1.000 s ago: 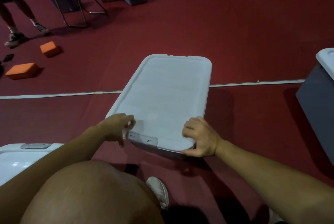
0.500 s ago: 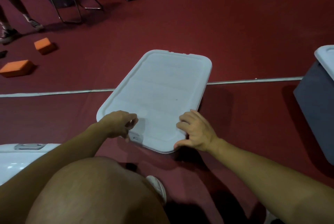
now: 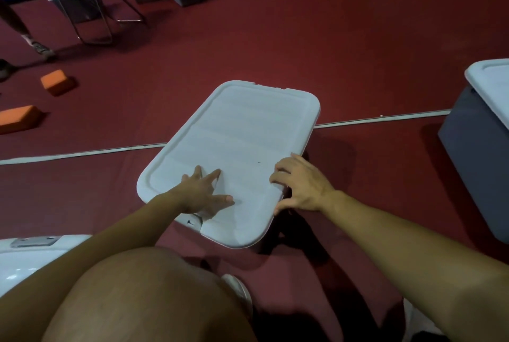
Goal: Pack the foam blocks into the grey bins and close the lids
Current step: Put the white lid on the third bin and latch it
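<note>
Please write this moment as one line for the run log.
step: closing lid | left hand: flat on white lid | right hand: grips lid's right edge | two orange foam blocks on floor

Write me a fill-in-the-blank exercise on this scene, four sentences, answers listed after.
1. The left hand lies flat with fingers spread on the white ____ of the bin in front.
2. The right hand curls over the lid at its ____ edge.
3. Two foam blocks of ____ colour lie on the floor at far left.
4. The grey bin at the right edge has its lid ____.

Missing words: lid; right; orange; on
</note>
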The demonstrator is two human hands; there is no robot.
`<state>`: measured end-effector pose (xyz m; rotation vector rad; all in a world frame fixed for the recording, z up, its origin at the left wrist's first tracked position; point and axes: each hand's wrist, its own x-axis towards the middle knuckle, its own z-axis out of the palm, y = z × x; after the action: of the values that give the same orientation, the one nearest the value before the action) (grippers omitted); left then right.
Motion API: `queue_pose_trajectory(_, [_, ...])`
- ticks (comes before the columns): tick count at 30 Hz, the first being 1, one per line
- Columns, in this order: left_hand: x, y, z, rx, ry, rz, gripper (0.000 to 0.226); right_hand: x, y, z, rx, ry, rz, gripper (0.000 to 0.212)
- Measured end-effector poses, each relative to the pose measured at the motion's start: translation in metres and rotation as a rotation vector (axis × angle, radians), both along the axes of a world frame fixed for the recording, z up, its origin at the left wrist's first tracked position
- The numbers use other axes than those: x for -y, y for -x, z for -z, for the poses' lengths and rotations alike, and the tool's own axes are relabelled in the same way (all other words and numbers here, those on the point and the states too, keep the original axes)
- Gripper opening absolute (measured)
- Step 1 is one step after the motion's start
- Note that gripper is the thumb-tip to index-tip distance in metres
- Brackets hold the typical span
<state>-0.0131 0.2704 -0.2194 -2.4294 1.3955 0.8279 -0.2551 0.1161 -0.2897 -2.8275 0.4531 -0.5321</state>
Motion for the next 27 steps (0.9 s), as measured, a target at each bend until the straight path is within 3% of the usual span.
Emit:
queue_pose_trajectory(8, [-0.006, -0.017, 0.013, 0.048, -0.056, 0.026, 0.101, -0.08, -0.021, 0.008, 0.067, 0.064, -0.02, 0.075])
queue_pose_trajectory(11, [-0.009, -0.014, 0.014, 0.067, -0.026, -0.002, 0.103, -0.047, -0.011, 0.004, 0.058, 0.012, -0.064, 0.068])
queue_pose_trajectory(16, [-0.005, -0.009, 0.013, 0.097, -0.062, -0.017, 0.111, 0.008, 0.027, -0.004, 0.033, -0.081, 0.104, 0.07])
queue_pose_trajectory(24, [0.006, 0.001, 0.014, 0.086, -0.093, -0.052, 0.117, -0.019, 0.024, -0.003, 0.103, 0.012, 0.089, 0.072])
queue_pose_trajectory(27, [0.009, -0.002, 0.017, 0.077, -0.061, 0.0, 0.116, -0.033, 0.02, -0.01, -0.026, 0.025, 0.068, 0.073])
